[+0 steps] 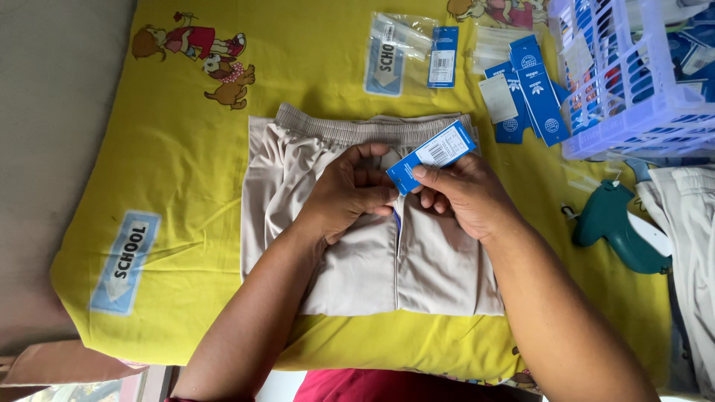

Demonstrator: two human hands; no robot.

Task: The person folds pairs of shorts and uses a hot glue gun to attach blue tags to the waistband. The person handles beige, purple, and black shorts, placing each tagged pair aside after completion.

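Folded beige shorts (pixel 357 253) lay flat on a yellow printed cloth (pixel 186 164), waistband away from the person, so the centre front faced up for tagging. Left hand (pixel 350 193) was curled and pressed down on the fabric at the middle seam, fingers closed on cloth near a small label, likely to keep it still. Right hand (pixel 462 195) pinched a blue hang tag (pixel 432 156) between thumb and fingers, tilted up just above the left hand, barcode side showing. Loose blue tags (pixel 529 89) sat just beside a lilac plastic basket (pixel 633 97) at upper right, within reach. Teal tagging gun (pixel 618 223) rested on the cloth to the right, untouched. More beige garments (pixel 689 223) at far right edge
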